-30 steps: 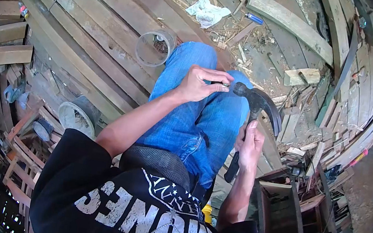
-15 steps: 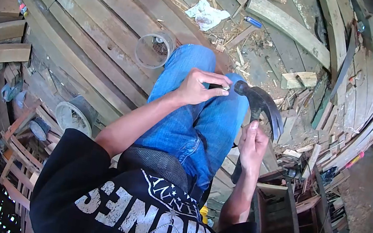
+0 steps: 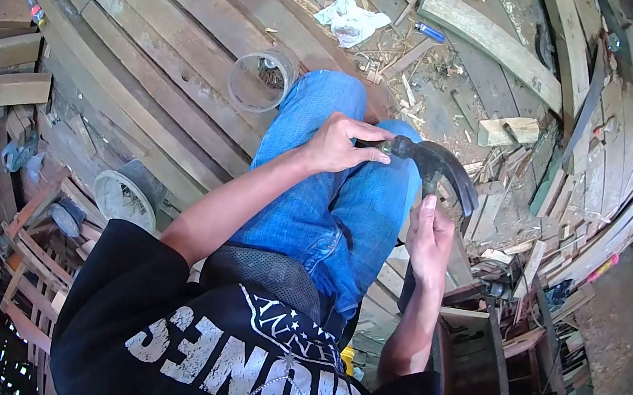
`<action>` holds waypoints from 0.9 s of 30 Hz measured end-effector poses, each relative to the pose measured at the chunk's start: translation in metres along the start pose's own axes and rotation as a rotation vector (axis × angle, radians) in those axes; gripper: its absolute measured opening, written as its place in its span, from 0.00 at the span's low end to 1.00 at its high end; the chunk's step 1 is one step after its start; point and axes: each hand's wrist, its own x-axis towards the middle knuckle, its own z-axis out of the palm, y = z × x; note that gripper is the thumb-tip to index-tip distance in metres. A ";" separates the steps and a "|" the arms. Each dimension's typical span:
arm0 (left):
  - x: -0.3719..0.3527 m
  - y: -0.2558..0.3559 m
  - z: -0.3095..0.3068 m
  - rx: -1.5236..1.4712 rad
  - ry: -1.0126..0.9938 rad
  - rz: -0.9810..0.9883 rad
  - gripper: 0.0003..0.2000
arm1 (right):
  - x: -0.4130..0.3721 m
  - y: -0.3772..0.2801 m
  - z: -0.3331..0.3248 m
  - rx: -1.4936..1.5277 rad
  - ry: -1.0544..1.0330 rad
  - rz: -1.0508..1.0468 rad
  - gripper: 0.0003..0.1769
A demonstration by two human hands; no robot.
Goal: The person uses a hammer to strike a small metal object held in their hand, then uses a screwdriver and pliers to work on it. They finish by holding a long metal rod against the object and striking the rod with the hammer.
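Note:
A claw hammer (image 3: 444, 172) with a dark head is gripped by my right hand (image 3: 431, 243), the thumb lying along its handle. Its striking face meets or nearly meets the fingertips of my left hand (image 3: 343, 145). That hand pinches a tiny object between thumb and forefinger, too small to name. Both hands are above my legs in blue jeans (image 3: 294, 202). Close to my left knee stands a clear round container (image 3: 262, 81) with small dark pieces inside.
Long planks (image 3: 142, 31) run along the left. Ahead lie a white cloth (image 3: 351, 21), a blue lighter-like object (image 3: 429, 32), wood shavings and a thick board (image 3: 490, 50). A whitish bucket (image 3: 123, 199) stands at left; wooden frames (image 3: 485, 371) are at lower right.
The hammer head has moved slightly left, up to my left fingertips, and my right hand has shifted slightly with it. My left hand has barely moved.

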 end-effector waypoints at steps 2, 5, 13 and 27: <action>0.000 0.000 0.000 -0.062 -0.009 -0.011 0.16 | 0.005 -0.003 0.000 -0.014 -0.038 0.059 0.29; 0.003 -0.001 0.000 -0.106 -0.009 0.003 0.16 | 0.008 -0.011 -0.008 0.041 -0.119 0.205 0.30; 0.001 -0.009 0.001 -0.060 0.021 0.053 0.15 | 0.019 -0.012 -0.018 0.029 -0.177 0.286 0.33; -0.001 -0.006 0.000 -0.026 0.031 0.082 0.14 | 0.009 -0.023 -0.024 -0.293 -0.051 -0.019 0.31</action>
